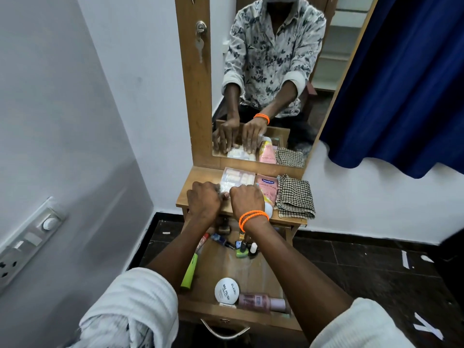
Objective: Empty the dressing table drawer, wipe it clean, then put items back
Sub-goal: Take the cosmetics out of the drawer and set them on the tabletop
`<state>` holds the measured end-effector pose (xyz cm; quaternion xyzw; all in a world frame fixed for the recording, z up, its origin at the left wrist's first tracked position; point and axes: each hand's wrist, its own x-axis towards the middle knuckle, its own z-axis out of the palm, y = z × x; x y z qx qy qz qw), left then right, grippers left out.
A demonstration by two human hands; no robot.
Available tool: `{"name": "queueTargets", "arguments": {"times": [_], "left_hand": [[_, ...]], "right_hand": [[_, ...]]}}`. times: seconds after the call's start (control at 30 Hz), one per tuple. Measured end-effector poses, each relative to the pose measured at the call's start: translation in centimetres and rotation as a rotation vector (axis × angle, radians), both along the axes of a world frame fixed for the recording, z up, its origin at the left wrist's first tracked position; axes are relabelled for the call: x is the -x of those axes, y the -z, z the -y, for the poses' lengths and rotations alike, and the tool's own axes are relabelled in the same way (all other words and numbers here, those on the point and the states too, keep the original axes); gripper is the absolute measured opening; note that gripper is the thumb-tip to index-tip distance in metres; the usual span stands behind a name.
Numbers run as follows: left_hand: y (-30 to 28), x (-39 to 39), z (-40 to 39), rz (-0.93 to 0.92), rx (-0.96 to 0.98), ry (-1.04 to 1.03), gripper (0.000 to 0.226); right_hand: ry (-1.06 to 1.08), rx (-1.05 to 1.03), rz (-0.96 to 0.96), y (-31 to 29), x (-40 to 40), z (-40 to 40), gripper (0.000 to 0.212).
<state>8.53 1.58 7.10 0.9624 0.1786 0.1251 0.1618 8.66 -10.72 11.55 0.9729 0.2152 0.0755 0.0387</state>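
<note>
- Both hands on clear plastic case (236, 178), on dressing-table top (288, 219) just below mirror (263, 84).
- L hand (203, 200) & R hand (247, 200) (orange bands at wrist): fingers curled onto case's near edge.
- Right of case: pink Vaseline tube (267, 187), then checked cloth (295, 197).
- Drawer (226, 315) open below w/ nail polish bottles (242, 249), white tub (226, 290).

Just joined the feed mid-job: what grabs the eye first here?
Both hands, left hand and right hand, grip a clear plastic box on the dressing table top, doubled in the mirror. Below, the open drawer still holds a white nail polish tub and a green tube.
</note>
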Motion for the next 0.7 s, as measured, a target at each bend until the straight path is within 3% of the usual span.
{"name": "queueTargets", "arguments": {"times": [0.37,0.6,0.7], "left_hand": [[0.0,-0.3,0.6,-0.027,0.029,-0.018,0.026],[-1.1,0.1,0.7,-0.054,0.141,0.009,0.034],[-1.0,1.3,0.4,0.047,0.221,0.043,0.04]], "right_hand": [[-0.019,0.045,-0.001,-0.3,-0.5,0.1,0.029],[-0.024,-0.068,-0.088,-1.4,-0.1,1.3,0.027],[-0.074,-0.202,-0.026,-0.9,1.1,1.9,0.02]]}}
